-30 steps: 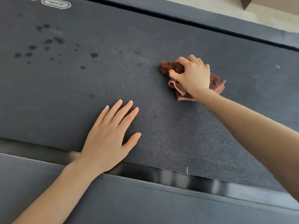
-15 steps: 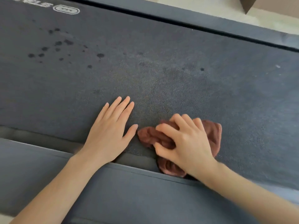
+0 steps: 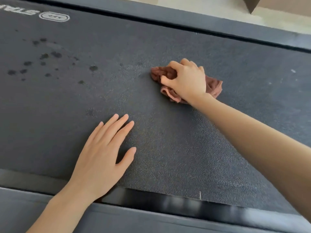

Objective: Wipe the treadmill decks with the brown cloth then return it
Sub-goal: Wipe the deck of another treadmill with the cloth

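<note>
The dark textured treadmill deck [image 3: 168,148] fills most of the view. A crumpled brown cloth [image 3: 213,86] lies on it right of centre, and my right hand [image 3: 186,81] presses down on it with fingers curled into the folds. Part of the cloth is hidden under that hand. My left hand [image 3: 104,155] rests flat on the deck near its front edge, fingers spread, holding nothing. Several dark wet spots [image 3: 45,56] dot the deck at the left.
Dark side rails run along the front [image 3: 151,221] and the back [image 3: 218,26] of the deck. A white logo [image 3: 53,16] is printed at the top left. Pale floor [image 3: 210,7] shows beyond the far rail.
My right hand has pushed the brown cloth from the front edge, beside my left hand, back up toward the far part of the deck. The left hand has stayed planted.
</note>
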{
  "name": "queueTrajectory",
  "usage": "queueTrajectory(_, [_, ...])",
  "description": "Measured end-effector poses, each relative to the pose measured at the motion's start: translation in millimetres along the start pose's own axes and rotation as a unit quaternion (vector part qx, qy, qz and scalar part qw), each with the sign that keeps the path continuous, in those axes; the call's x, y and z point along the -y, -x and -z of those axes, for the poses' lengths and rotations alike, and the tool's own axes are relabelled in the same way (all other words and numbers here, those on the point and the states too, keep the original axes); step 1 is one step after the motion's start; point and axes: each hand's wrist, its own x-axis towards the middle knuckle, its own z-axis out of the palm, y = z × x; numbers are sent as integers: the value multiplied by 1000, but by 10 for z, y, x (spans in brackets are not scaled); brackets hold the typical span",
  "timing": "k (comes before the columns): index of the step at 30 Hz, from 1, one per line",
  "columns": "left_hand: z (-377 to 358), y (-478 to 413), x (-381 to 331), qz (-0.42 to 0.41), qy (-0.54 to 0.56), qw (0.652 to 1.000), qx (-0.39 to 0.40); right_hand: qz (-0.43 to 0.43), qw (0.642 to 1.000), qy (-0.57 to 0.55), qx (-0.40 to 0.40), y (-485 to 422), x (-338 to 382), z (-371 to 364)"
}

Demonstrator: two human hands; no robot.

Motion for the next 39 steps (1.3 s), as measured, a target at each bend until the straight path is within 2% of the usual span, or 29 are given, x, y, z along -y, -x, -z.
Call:
queueTrajectory(7, [6, 2, -15, 2, -8, 1000, -6, -31, 998, 48, 6, 208, 126, 16])
queueTrajectory(11, [4, -4, -31, 3, -19, 1000, -4, 59, 998, 8, 25, 908, 240, 311])
queueTrajectory(17, [32, 239, -26, 17, -33, 999, 14, 209, 976, -52, 38, 1973, 122, 732])
queueTrajectory(23, [193, 612, 103, 52, -28, 998, 18, 268, 959, -88, 29, 1641, 209, 588])
queueTrajectory(26, [172, 589, 67, 55, -49, 997, 18, 236, 968, -85, 26, 1119, 426, 328])
queueTrajectory(31, [181, 593, 65, 57, -51, 997, 13, 118, 991, -34, 48, 181, 784, -80])
queueTrajectory(34, [193, 581, 49, 56, -52, 997, 11, 70, 995, -14, 64, 15, 889, -148])
queueTrajectory(39, [170, 598, 60, 61, -50, 997, 6, 155, 985, -51, 50, 681, 727, 137])
